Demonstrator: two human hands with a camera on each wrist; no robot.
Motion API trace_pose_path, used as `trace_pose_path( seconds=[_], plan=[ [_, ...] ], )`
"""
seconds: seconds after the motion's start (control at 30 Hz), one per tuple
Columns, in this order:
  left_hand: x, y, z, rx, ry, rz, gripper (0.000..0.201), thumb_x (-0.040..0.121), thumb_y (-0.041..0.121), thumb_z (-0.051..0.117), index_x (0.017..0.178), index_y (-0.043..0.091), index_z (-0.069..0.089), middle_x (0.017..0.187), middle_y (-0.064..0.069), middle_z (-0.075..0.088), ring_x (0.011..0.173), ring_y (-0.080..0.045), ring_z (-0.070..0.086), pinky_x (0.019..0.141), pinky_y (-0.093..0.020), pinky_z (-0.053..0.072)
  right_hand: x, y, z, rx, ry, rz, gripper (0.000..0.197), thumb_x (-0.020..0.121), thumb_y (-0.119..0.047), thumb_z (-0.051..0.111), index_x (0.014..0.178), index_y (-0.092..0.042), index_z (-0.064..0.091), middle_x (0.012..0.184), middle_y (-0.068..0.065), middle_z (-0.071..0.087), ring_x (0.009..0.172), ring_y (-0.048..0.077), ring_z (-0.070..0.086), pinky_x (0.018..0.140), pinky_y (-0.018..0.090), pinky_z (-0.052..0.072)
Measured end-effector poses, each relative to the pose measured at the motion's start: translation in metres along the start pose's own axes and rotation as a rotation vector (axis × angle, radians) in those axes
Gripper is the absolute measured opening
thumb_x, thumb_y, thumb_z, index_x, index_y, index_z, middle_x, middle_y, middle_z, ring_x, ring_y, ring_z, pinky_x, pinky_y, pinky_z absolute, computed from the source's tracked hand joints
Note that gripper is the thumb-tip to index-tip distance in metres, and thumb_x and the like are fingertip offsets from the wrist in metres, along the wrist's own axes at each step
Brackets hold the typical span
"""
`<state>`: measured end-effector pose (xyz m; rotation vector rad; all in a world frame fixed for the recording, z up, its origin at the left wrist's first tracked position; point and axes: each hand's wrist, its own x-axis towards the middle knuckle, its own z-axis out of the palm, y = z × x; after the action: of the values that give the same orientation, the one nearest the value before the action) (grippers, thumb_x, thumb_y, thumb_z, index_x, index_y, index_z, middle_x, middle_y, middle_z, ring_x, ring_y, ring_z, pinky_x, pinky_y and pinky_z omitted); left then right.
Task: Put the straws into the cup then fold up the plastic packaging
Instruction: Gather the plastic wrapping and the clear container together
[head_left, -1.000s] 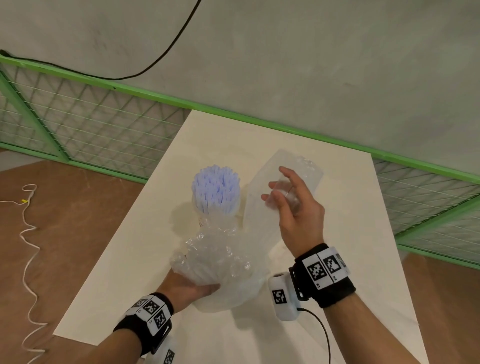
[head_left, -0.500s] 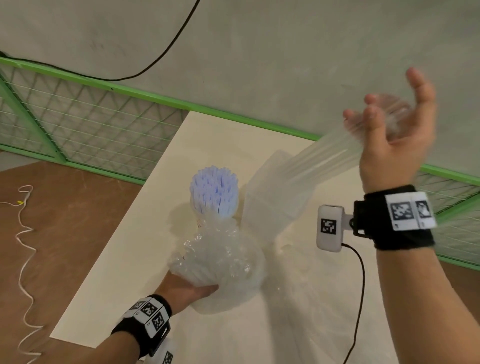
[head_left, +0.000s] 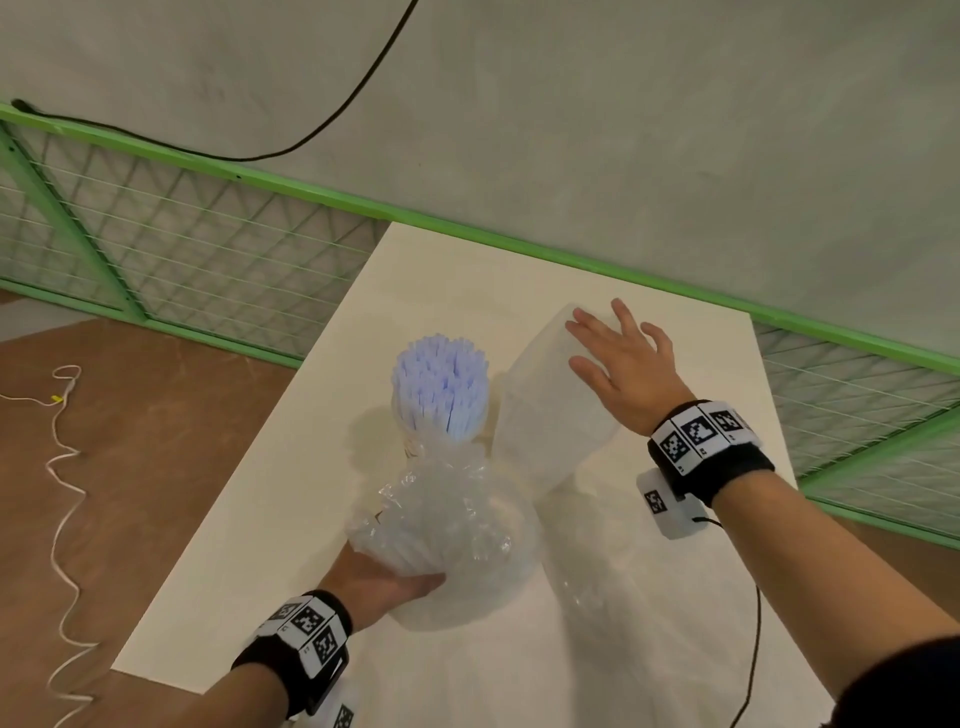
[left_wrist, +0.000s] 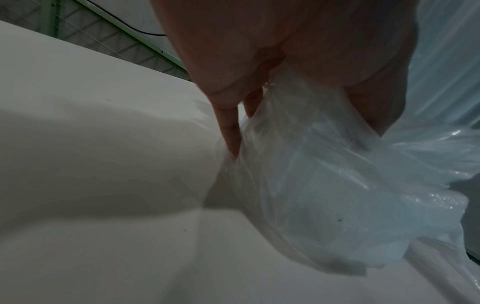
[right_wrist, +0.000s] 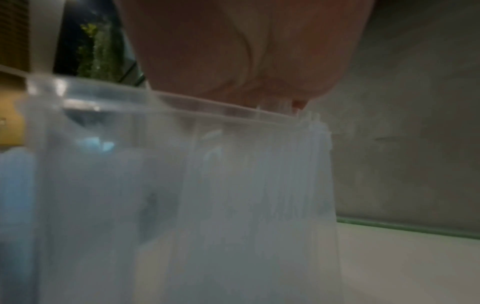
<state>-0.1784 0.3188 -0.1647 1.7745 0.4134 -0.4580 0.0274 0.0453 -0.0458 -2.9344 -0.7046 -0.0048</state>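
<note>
A bunch of pale blue straws (head_left: 439, 384) stands upright in a cup (head_left: 411, 448) that is mostly hidden behind plastic. The clear plastic packaging (head_left: 550, 410) runs from a crumpled bulge in front of the cup up to the right. My left hand (head_left: 382, 582) grips the crumpled bulge from below; in the left wrist view the fingers (left_wrist: 230, 131) curl into the bunched film (left_wrist: 324, 185). My right hand (head_left: 621, 361) lies flat on the packaging's far end with fingers spread. In the right wrist view the palm (right_wrist: 246, 51) sits over the film's top edge (right_wrist: 182, 185).
The white table (head_left: 249, 530) ends close on the left and near sides. A green mesh fence (head_left: 208, 249) runs behind it along a grey wall. A white cord (head_left: 60, 467) lies on the brown floor to the left. A black cable (head_left: 753, 649) hangs from my right wrist.
My right hand swung up high to the right, stretching the packaging's free end, then came down flat onto it. The left hand kept its hold on the crumpled part.
</note>
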Motion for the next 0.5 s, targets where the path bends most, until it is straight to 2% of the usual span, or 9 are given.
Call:
trace_pose_path(
  seconds=[0.03, 0.1, 0.13, 0.2, 0.27, 0.33, 0.37, 0.43, 0.5],
  plan=[
    [0.000, 0.000, 0.000, 0.002, -0.004, 0.001, 0.056, 0.064, 0.020, 0.090, 0.110, 0.030, 0.059, 0.095, 0.015, 0.067, 0.076, 0.024, 0.058, 0.062, 0.003, 0.042, -0.001, -0.001, -0.001, -0.044, -0.064, 0.002, 0.063, 0.097, -0.061, 0.015, 0.154, -0.033, 0.021, 0.162, -0.018, 0.010, 0.151, 0.017, -0.008, 0.117, 0.046, -0.002],
    [0.001, 0.000, 0.000, 0.007, -0.006, 0.005, 0.055, 0.065, 0.021, 0.090, 0.108, 0.032, 0.058, 0.095, 0.016, 0.067, 0.075, 0.025, 0.058, 0.062, 0.003, 0.042, -0.003, 0.000, -0.002, -0.107, -0.103, -0.004, 0.072, 0.092, -0.068, 0.004, 0.155, -0.035, 0.011, 0.161, -0.021, 0.002, 0.150, 0.014, -0.014, 0.116, 0.050, -0.007],
    [0.001, -0.001, -0.001, 0.012, -0.007, -0.001, 0.055, 0.065, 0.020, 0.090, 0.107, 0.032, 0.058, 0.095, 0.016, 0.066, 0.075, 0.025, 0.058, 0.061, 0.003, 0.041, -0.003, 0.001, -0.002, -0.133, -0.098, -0.008, 0.073, 0.090, -0.068, 0.000, 0.155, -0.036, 0.011, 0.162, -0.021, 0.003, 0.150, 0.013, -0.012, 0.116, 0.051, -0.007],
    [0.003, -0.005, -0.001, 0.008, -0.008, -0.001, 0.056, 0.064, 0.023, 0.091, 0.108, 0.033, 0.059, 0.096, 0.017, 0.068, 0.077, 0.022, 0.059, 0.064, 0.002, 0.043, -0.002, 0.002, -0.005, -0.173, -0.057, -0.003, 0.072, 0.090, -0.065, -0.004, 0.153, -0.038, 0.020, 0.160, -0.020, 0.017, 0.151, 0.012, -0.001, 0.115, 0.051, -0.004],
    [0.005, -0.007, -0.002, 0.020, -0.009, -0.005, 0.056, 0.061, 0.026, 0.092, 0.108, 0.033, 0.061, 0.097, 0.015, 0.070, 0.081, 0.019, 0.061, 0.076, -0.005, 0.047, -0.001, 0.002, -0.008, -0.157, 0.009, 0.022, 0.064, 0.095, -0.059, 0.001, 0.147, -0.041, 0.033, 0.155, -0.019, 0.032, 0.150, 0.010, 0.011, 0.113, 0.051, 0.001],
    [0.006, -0.010, -0.002, 0.011, -0.008, -0.026, 0.058, 0.059, 0.030, 0.093, 0.109, 0.032, 0.064, 0.099, 0.014, 0.072, 0.086, 0.014, 0.064, 0.085, -0.016, 0.050, -0.002, -0.001, -0.012, -0.027, 0.126, 0.078, 0.054, 0.100, -0.053, 0.010, 0.143, -0.040, 0.040, 0.153, -0.017, 0.037, 0.148, 0.009, 0.018, 0.111, 0.049, 0.007],
    [0.006, -0.008, -0.002, 0.005, -0.006, -0.025, 0.058, 0.059, 0.030, 0.093, 0.109, 0.032, 0.064, 0.099, 0.014, 0.072, 0.087, 0.013, 0.064, 0.083, -0.014, 0.050, -0.007, -0.005, -0.015, 0.077, 0.223, 0.115, 0.049, 0.102, -0.048, 0.015, 0.141, -0.037, 0.043, 0.151, -0.014, 0.040, 0.146, 0.009, 0.022, 0.110, 0.046, 0.011],
    [0.003, -0.004, 0.000, 0.009, -0.005, -0.014, 0.052, 0.063, 0.023, 0.091, 0.105, 0.033, 0.062, 0.095, 0.014, 0.070, 0.081, 0.018, 0.062, 0.069, -0.002, 0.046, -0.023, -0.019, -0.023, 0.301, 0.460, 0.133, 0.040, 0.103, -0.035, 0.028, 0.134, -0.027, 0.053, 0.141, -0.008, 0.052, 0.137, 0.010, 0.038, 0.105, 0.039, 0.024],
    [0.001, 0.000, 0.000, 0.008, -0.005, 0.001, 0.048, 0.068, 0.015, 0.088, 0.102, 0.032, 0.059, 0.091, 0.015, 0.067, 0.073, 0.024, 0.059, 0.061, 0.002, 0.043, -0.053, -0.043, -0.025, 0.482, 0.576, 0.033, 0.031, 0.098, -0.017, 0.042, 0.124, -0.015, 0.060, 0.125, -0.001, 0.063, 0.118, 0.011, 0.055, 0.098, 0.037, 0.041]
  ],
)
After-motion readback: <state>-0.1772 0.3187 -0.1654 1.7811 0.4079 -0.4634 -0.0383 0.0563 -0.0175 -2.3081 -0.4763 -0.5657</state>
